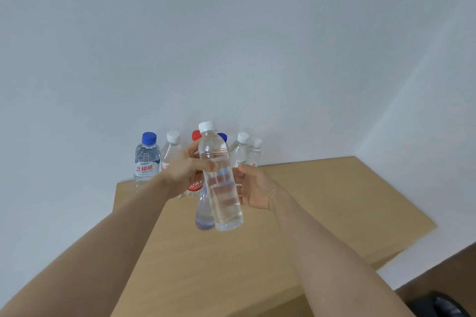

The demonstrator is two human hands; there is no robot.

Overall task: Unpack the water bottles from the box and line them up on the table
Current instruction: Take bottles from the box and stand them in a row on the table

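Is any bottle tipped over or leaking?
No spill or fallen bottle shows. The bottles by the wall, like the blue-capped bottle, stand upright. Only the white-capped bottle leans a little, because the left hand and right hand are holding it above the table.

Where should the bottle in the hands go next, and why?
Probably set it down by the row. The clear bottle, held by the left hand and right hand, is above the table, while other bottles stand at the wall.
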